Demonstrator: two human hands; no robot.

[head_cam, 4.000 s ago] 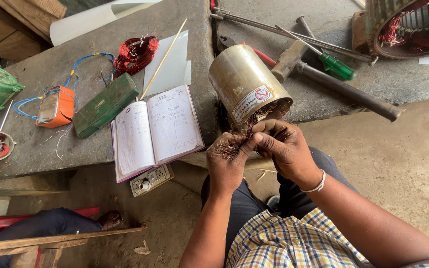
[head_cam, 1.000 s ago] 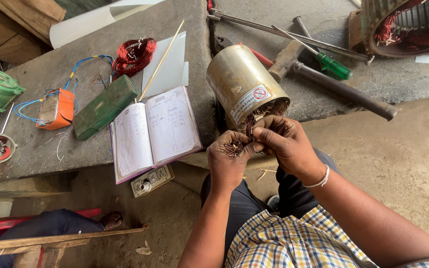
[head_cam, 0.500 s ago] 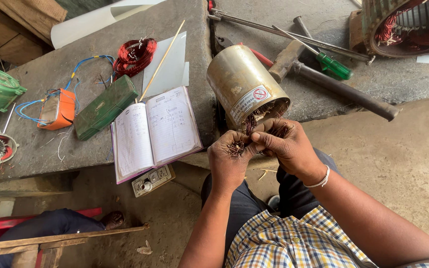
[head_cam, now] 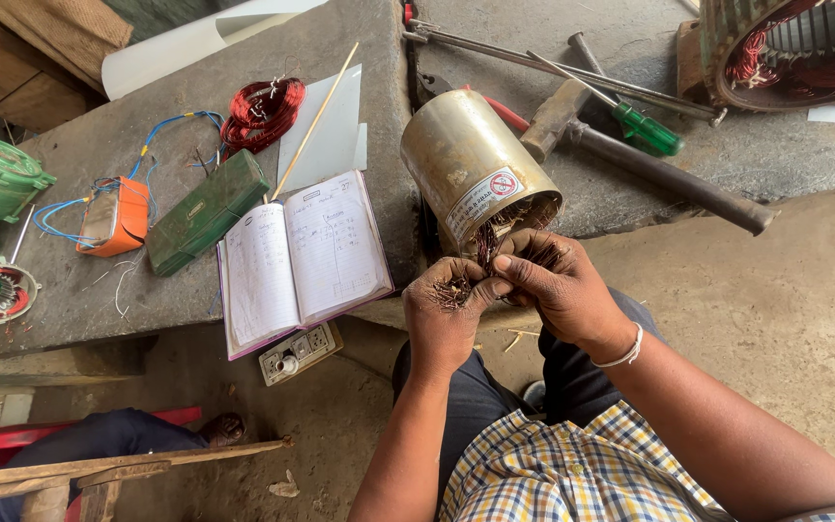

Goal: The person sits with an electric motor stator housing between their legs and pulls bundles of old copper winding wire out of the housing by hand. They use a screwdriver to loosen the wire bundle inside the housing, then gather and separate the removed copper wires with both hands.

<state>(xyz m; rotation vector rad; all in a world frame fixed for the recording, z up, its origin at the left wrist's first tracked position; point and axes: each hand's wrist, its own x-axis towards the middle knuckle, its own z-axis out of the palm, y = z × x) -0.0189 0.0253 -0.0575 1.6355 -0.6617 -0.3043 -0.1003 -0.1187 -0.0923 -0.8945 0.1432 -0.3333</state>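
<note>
Both hands sit at the mouth of the dull brass-coloured metal cylinder (head_cam: 471, 179) tipped on the slab edge. The left hand (head_cam: 446, 314) is closed on a tuft of thin reddish copper wire ends (head_cam: 456, 290); the right hand (head_cam: 558, 285) pinches strands, though its fingertips are partly hidden. The wire looks springy, prickly, best gripped bunched. An open notebook (head_cam: 302, 256) lies beside.

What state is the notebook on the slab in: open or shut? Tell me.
Open. The notebook lies spread flat on the stone slab, two handwritten pages facing up, left of the metal cylinder.
</note>
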